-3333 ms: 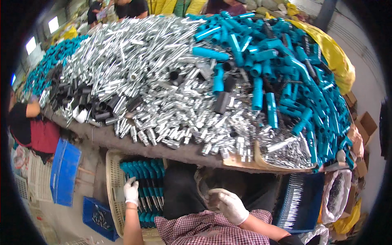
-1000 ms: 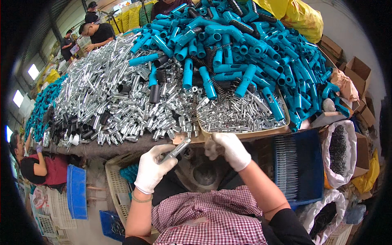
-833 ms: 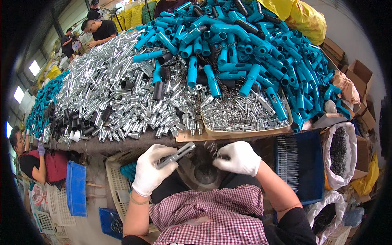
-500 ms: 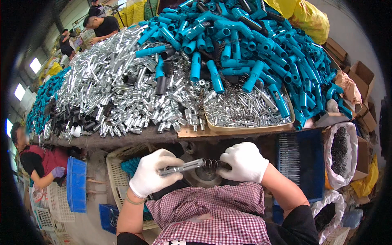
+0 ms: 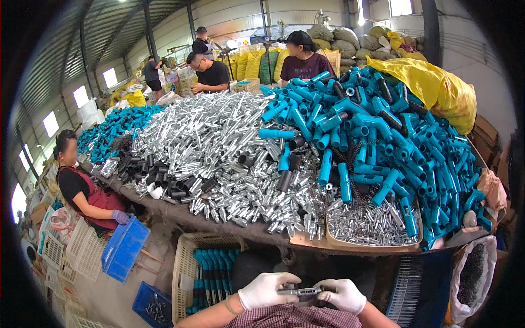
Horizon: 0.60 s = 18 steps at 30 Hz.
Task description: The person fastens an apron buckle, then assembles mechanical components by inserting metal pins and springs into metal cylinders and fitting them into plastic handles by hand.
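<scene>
Both my hands wear white gloves and are low in the view, over my checked apron. My left hand is closed round a slim silver metal rod that lies nearly level. At its other end, the fingers of my right hand pinch it or something on it; a small dark part shows there, too blurred to name. The edge of the bench is just beyond my hands, heaped with loose silver metal parts and teal tube fittings.
A shallow tray of small metal pins sits at the bench edge. Left of me stands a cream crate holding teal parts; right, a blue bin of thin rods and a white sack. Several people work around the bench.
My view has tilted up and turned left, so my hands sit lower in it. They have come closer together, and the coil spring between them no longer shows clearly.
</scene>
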### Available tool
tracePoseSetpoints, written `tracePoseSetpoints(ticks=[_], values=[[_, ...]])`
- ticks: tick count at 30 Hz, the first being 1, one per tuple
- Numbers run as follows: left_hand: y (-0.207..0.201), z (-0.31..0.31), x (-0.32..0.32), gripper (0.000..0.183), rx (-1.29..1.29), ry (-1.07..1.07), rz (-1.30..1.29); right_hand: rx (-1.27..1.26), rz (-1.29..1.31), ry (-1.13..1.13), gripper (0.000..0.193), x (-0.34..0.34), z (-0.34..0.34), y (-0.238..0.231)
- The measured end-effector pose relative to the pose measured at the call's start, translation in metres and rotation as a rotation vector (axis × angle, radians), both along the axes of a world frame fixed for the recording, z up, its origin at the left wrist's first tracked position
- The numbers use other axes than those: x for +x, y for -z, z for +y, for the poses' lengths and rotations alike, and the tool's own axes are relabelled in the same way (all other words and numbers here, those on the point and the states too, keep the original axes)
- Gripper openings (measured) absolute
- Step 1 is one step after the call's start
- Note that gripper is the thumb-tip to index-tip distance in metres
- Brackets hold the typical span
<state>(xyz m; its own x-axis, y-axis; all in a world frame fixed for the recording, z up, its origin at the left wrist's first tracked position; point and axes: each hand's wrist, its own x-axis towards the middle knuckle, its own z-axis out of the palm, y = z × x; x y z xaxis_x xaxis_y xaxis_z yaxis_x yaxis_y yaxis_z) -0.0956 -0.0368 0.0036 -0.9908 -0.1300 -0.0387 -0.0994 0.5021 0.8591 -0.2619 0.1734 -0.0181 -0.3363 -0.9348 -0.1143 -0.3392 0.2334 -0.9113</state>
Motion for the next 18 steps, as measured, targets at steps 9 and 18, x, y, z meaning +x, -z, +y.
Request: tracePoseSetpoints(ticks=[9, 18], values=[[0.012, 0.018, -0.003, 0.048, -0.217, 0.049, 0.096, -0.021, -0.138, 0.116, 0.039, 0.013, 0.005, 0.017], [0.034, 0.045, -0.012, 0.035, -0.124, 0.048, 0.202, 0.024, -0.044, 0.163, 0.042, 0.022, 0.034, 0.043]])
